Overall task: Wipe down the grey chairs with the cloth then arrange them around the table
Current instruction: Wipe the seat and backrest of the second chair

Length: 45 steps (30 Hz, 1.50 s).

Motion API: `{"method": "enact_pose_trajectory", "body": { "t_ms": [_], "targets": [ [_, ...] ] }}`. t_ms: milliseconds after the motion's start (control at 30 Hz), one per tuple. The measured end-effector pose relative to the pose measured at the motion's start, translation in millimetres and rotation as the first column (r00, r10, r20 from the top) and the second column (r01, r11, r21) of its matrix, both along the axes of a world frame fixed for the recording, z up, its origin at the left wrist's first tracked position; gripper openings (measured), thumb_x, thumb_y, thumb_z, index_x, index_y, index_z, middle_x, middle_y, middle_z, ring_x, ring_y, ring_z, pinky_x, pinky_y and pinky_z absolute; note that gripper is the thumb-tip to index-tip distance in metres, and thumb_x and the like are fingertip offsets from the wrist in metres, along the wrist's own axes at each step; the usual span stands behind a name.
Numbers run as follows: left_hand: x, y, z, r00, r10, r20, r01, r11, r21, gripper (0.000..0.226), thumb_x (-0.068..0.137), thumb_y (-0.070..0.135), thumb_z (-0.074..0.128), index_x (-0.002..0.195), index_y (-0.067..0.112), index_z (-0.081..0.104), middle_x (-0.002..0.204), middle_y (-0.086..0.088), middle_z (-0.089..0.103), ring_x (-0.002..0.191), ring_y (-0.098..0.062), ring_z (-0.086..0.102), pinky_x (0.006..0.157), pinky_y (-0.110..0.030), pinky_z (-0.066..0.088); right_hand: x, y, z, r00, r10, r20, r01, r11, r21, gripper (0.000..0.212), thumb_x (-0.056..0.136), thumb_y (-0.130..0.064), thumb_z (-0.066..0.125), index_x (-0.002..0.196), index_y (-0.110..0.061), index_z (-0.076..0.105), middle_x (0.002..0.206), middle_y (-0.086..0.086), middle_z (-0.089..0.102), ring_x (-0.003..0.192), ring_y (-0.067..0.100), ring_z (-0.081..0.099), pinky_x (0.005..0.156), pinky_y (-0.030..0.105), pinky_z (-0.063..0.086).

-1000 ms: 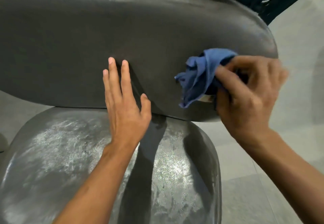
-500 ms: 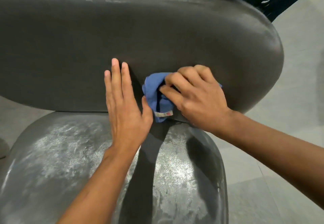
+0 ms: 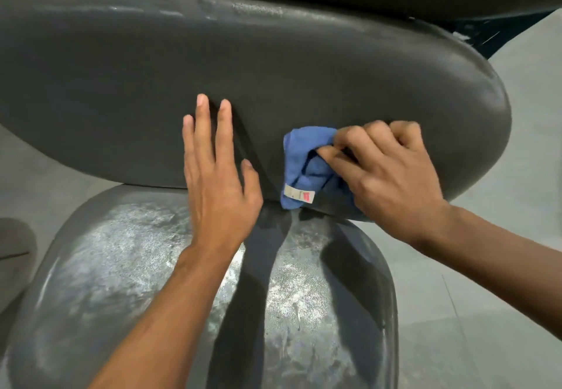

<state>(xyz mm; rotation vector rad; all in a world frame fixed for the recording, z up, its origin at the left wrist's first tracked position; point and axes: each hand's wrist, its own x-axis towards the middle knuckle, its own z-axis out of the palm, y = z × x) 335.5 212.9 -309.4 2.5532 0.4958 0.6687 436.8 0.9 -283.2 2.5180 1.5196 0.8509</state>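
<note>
- Your right hand (image 3: 392, 172) bunches the blue cloth (image 3: 304, 166) (white tag showing) against the grey chair (image 3: 304, 63) backrest.
- Beside that grip, your left hand (image 3: 219, 172) lies flat, fingers straight, holding nothing.

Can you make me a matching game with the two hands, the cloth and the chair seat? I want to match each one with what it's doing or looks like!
Things:
1. left hand
2. right hand
3. blue cloth
4. chair seat

Descriptions:
A. bunched up, with a small white tag
B. dusty white patches
C. flat, fingers straight, on the chair backrest
D. fingers curled round the cloth

Pairs: 1-C, 2-D, 3-A, 4-B
</note>
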Motion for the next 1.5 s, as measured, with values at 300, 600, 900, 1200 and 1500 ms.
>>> {"method": "enact_pose_trajectory", "body": {
  "t_ms": [300, 600, 900, 1200, 1500],
  "targets": [
    [-60, -6, 30, 0.986, 0.012, -0.166, -0.034, 0.991, -0.133, 0.083, 0.097, 0.012, 0.057, 0.164, 0.029, 0.010, 0.171, 0.008, 0.005, 0.159, -0.024, 0.000, 0.127, -0.041, 0.011, -43, -17, -28, 0.957, -0.152, -0.248, 0.009, 0.867, -0.498, 0.030, 0.084, -0.017, 0.051, 0.106, -0.015, 0.071, 0.099, 0.004, 0.051, 0.092, 0.026, 0.046, 0.076, 0.039, 0.032],
    [-113, -38, 122, 0.932, -0.089, -0.352, -0.139, 0.809, -0.571, 0.054, 0.105, 0.038, 0.052, 0.155, 0.045, 0.033, 0.154, 0.021, 0.033, 0.149, -0.005, 0.024, 0.124, -0.034, 0.021, -120, -12, 100, 0.819, -0.197, -0.539, 0.220, 0.975, -0.022, 0.078, 0.060, -0.024, 0.088, 0.127, -0.009, 0.050, 0.107, 0.011, 0.048, 0.082, 0.031, 0.049, 0.064, 0.043, 0.047],
    [-161, -60, 232, 0.957, -0.273, -0.100, -0.069, 0.120, -0.990, 0.053, 0.099, 0.061, 0.046, 0.148, 0.038, 0.050, 0.142, 0.004, 0.062, 0.131, -0.015, 0.057, 0.117, -0.049, 0.039, -199, 4, 228, 0.805, 0.118, -0.581, 0.179, 0.886, 0.428, 0.059, 0.065, 0.004, 0.078, 0.121, -0.002, 0.059, 0.128, -0.007, 0.037, 0.094, 0.014, 0.049, 0.065, 0.029, 0.056],
    [-215, -53, 291, 0.996, -0.075, -0.058, -0.040, 0.219, -0.975, 0.018, 0.106, 0.018, 0.054, 0.120, 0.015, 0.064, 0.105, 0.002, 0.076, 0.103, -0.016, 0.072, 0.087, -0.028, 0.056, -247, -2, 267, 0.140, 0.397, -0.907, 0.430, 0.801, 0.417, 0.050, 0.092, -0.014, 0.066, 0.136, -0.036, 0.055, 0.130, -0.011, 0.064, 0.118, 0.008, 0.061, 0.098, 0.025, 0.051],
    [-261, -58, 311, 0.993, 0.020, -0.115, -0.104, 0.600, -0.793, 0.018, 0.100, 0.021, 0.063, 0.114, 0.032, 0.065, 0.117, 0.003, 0.061, 0.105, -0.010, 0.065, 0.089, -0.028, 0.053, -260, -5, 280, -0.472, 0.446, -0.761, 0.521, 0.837, 0.168, 0.050, 0.097, 0.000, 0.063, 0.132, -0.029, 0.043, 0.102, -0.003, 0.073, 0.085, 0.008, 0.068, 0.071, 0.024, 0.054]
  ]
}}
